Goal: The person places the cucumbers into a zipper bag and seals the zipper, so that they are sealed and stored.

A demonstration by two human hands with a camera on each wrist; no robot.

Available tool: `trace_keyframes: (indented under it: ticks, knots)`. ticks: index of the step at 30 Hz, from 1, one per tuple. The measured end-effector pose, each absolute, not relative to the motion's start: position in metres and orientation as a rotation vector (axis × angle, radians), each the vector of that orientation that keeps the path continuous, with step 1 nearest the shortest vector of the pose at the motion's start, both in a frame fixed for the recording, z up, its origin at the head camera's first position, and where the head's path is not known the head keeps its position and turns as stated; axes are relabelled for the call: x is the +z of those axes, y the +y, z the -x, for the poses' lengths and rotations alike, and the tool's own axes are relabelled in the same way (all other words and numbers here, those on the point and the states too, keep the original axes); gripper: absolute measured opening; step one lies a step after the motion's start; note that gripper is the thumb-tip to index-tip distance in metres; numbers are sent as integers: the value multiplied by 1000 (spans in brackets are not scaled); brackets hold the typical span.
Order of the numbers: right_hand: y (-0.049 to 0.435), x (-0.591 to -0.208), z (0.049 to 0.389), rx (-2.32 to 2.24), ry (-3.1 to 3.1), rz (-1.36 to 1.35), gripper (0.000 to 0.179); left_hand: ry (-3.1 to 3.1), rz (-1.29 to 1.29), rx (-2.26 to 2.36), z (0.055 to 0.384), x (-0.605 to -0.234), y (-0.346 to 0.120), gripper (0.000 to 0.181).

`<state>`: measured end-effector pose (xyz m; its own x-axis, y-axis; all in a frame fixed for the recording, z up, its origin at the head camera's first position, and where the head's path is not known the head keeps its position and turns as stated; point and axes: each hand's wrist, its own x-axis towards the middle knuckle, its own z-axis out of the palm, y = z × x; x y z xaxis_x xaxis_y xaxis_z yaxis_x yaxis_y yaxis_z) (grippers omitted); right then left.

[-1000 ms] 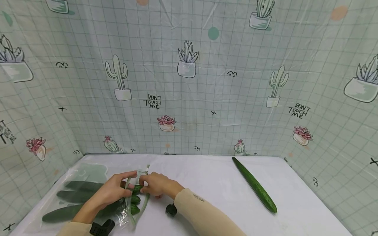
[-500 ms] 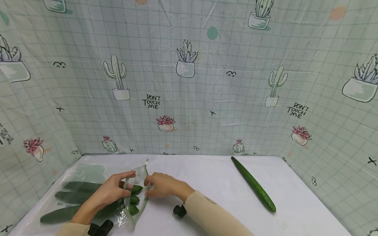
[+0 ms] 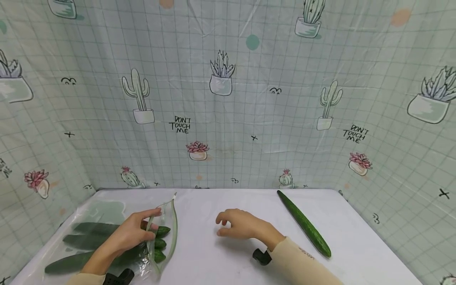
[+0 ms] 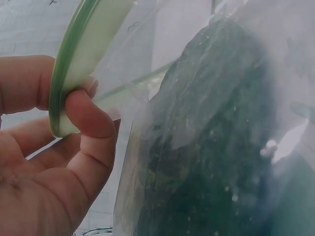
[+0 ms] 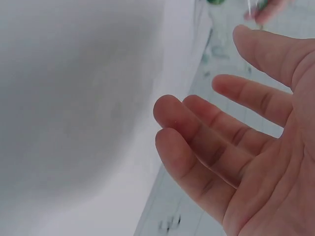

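A clear zip bag [image 3: 173, 233] with a green-edged mouth lies at the left of the table, its mouth facing right and gaping. Inside are three cucumbers [image 3: 76, 261], their tips showing at the opening. My left hand [image 3: 130, 233] pinches the bag's near rim between thumb and fingers; the left wrist view shows the green zip edge [image 4: 61, 83] in that pinch and a cucumber [image 4: 211, 132] behind the film. Over the middle of the table my right hand [image 3: 242, 225] holds nothing, its fingers loosely bent; its palm [image 5: 275, 172] shows bare in the right wrist view.
A single long cucumber [image 3: 304, 223] lies slantwise on the right side of the white table [image 3: 221, 257]. Behind and at both sides hangs a grid-patterned curtain [image 3: 231, 118] with cactus prints. A black wrist camera [image 3: 261, 257] sits under the right sleeve.
My right hand has left the bag's mouth and moved right, over the table. The left hand keeps its pinch on the rim, and the bag's mouth stands wider.
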<state>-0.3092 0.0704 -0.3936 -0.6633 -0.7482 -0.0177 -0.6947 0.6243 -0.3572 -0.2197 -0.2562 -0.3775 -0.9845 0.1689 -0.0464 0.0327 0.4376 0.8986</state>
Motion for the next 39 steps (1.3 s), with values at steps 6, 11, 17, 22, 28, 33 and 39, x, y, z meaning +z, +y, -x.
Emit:
trace_keyframes:
  ticks: [6, 11, 17, 22, 28, 33, 39]
  knots:
    - [124, -391, 309, -582, 2716, 1117, 35, 2550, -182, 1588, 220, -379, -256, 79]
    - [162, -392, 309, -641, 2783, 1082, 36, 2538, -176, 1597, 219, -379, -257, 78]
    - [206, -391, 307, -708, 2907, 983, 37, 2534, -175, 1601, 219, -380, -258, 78]
    - [240, -392, 306, -694, 3021, 846, 40, 2548, -191, 1597, 220, -379, -258, 78]
    - [275, -396, 305, -662, 3029, 719, 57, 2550, -246, 1597, 219, -379, -259, 78]
    - [294, -399, 306, -668, 2967, 669, 65, 2559, -278, 1586, 220, -379, -261, 78]
    - [305, -405, 308, -683, 2894, 597, 72, 2546, -303, 1591, 221, -379, -263, 79]
